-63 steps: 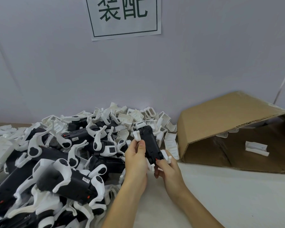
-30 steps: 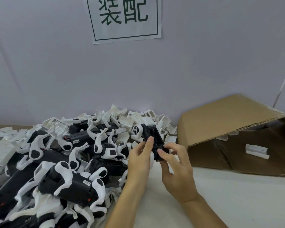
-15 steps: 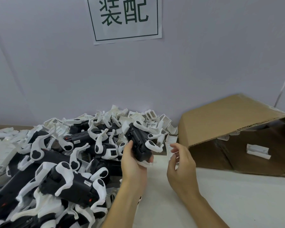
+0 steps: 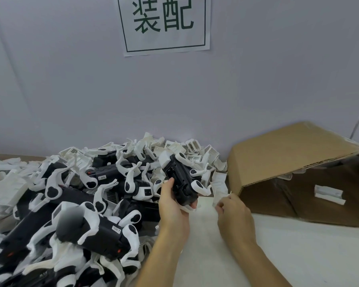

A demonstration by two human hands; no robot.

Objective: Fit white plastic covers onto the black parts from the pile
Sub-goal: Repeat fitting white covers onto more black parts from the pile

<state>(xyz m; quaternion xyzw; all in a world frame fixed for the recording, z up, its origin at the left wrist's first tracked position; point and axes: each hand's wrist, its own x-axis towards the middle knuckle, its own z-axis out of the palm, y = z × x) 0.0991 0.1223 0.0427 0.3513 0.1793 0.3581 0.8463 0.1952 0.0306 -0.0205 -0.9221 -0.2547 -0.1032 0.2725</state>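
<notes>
Left hand (image 4: 172,206) grips one black part (image 4: 181,183) above the pile (image 4: 75,204), right hand (image 4: 234,212) pinches a white cover (image 4: 218,198) beside it, not yet fitted; many parts left.

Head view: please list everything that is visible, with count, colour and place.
pile of parts: many, black and white, on the left
black part: one, black with white arms, held above the pile's right edge
white cover: one, white, at the right fingertips
cardboard box: one, brown, on its side at right
white piece: one, inside the box
sign: one, white with green characters, on the wall
left hand: grips the black part
right hand: pinches the white cover
</notes>
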